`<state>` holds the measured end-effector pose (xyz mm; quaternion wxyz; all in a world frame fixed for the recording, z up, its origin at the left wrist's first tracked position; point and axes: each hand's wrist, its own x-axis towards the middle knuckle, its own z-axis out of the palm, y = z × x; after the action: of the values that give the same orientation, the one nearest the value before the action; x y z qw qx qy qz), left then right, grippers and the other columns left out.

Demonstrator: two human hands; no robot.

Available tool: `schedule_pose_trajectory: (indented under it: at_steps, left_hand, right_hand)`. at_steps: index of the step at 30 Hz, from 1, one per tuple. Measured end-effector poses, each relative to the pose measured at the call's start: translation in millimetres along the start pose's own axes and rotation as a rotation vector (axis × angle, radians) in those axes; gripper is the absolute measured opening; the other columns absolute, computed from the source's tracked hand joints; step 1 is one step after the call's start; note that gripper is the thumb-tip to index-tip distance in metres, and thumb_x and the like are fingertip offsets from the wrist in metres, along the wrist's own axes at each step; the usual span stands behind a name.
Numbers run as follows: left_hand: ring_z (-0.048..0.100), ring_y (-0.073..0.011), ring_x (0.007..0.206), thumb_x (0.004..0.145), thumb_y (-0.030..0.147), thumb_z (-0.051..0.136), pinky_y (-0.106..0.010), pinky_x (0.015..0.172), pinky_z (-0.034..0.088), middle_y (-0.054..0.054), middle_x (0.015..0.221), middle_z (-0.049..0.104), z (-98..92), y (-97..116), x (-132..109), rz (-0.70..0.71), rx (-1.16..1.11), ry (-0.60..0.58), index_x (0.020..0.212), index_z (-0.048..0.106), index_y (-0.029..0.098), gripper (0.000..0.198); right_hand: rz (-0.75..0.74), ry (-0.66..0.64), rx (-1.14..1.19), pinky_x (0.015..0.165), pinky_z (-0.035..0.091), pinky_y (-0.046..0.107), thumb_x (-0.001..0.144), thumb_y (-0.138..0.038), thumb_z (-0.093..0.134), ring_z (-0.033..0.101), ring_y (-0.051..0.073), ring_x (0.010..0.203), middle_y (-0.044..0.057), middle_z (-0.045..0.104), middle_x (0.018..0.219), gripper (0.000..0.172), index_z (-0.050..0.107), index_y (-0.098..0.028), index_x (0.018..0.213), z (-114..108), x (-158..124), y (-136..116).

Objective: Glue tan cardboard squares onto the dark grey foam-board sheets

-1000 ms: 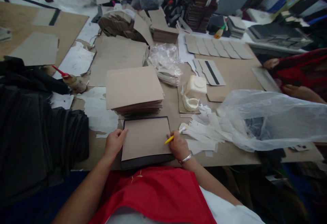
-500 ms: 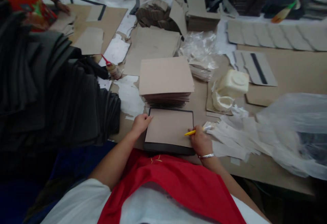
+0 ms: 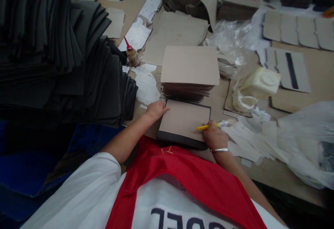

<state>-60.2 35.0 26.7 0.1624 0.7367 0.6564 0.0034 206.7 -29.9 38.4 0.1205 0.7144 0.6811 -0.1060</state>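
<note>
In front of me, at the table's near edge, lies a beige board with a black border and a wider black strip along its near side. My left hand grips the board's far left corner, thumb on top and the other fingers around the edge. At the right edge, my right hand is closed around a yellow-handled brush, its pale end pointing right. That hand also touches the board's side; whether its hidden fingertips grip the board I cannot tell. Just beyond stands a stack of beige boards.
Tall piles of black sheets rise on the left. A small bottle with a red nozzle stands near them. On the right are a cut-open plastic container, paper strips and a clear plastic bag.
The view has swung left, so things appear farther right. Both hands keep their places at the board's edges, and the brush stays in my right hand.
</note>
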Motion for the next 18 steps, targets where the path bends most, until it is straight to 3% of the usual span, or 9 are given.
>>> schedule_pose_trajectory:
  at_steps: [4,7,10,14,18]
  left_hand:
    - [0.05,-0.0249,0.102,0.091,0.027,0.041,-0.035,0.082,0.039,-0.013,0.109,0.057,-2.7,17.7,-5.6,0.217,0.093,0.129,0.109,0.056,0.015,0.026]
    - [0.049,-0.0263,0.106,0.089,0.014,0.034,-0.04,0.087,0.04,-0.015,0.11,0.058,8.0,41.6,-11.9,0.421,0.121,0.094,0.102,0.06,0.013,0.029]
    - [0.046,-0.0305,0.114,0.087,0.024,0.043,-0.043,0.097,0.036,-0.022,0.115,0.055,28.7,58.7,-19.3,0.424,0.069,0.111,0.107,0.058,0.005,0.032]
    - [0.029,-0.0364,0.131,0.082,0.047,0.051,-0.047,0.108,0.022,-0.028,0.137,0.038,49.1,61.0,-30.5,0.38,0.004,0.136,0.128,0.042,-0.003,0.068]
    - [0.019,-0.0368,0.137,0.079,0.055,0.052,-0.055,0.109,0.013,-0.021,0.146,0.028,50.8,55.7,-37.3,0.386,0.023,0.089,0.135,0.04,0.013,0.07]
  right_hand:
    - [-0.003,-0.001,-0.08,0.052,0.034,0.026,0.095,-0.027,0.026,0.063,0.021,0.063,0.014,0.063,0.069,0.027,0.046,-0.013,0.105,-0.8,-3.4,-4.4]
    - [0.031,-0.031,-0.109,0.057,0.04,0.025,0.094,-0.025,0.03,0.065,0.021,0.069,0.012,0.065,0.074,0.023,0.045,-0.014,0.106,-2.0,-3.3,-7.3]
    - [0.027,-0.081,-0.102,0.064,0.045,0.028,0.093,-0.028,0.032,0.066,0.023,0.077,0.013,0.066,0.08,0.024,0.046,-0.013,0.108,-9.4,3.2,-3.2]
    - [0.08,-0.054,-0.086,0.066,0.045,0.029,0.086,-0.047,0.048,0.065,0.025,0.081,0.015,0.066,0.085,0.04,0.047,-0.013,0.107,-27.0,8.0,17.4]
    - [0.139,0.059,-0.054,0.062,0.043,0.028,0.083,-0.053,0.05,0.065,0.024,0.074,0.012,0.066,0.081,0.046,0.049,-0.014,0.107,-43.1,-4.5,45.8]
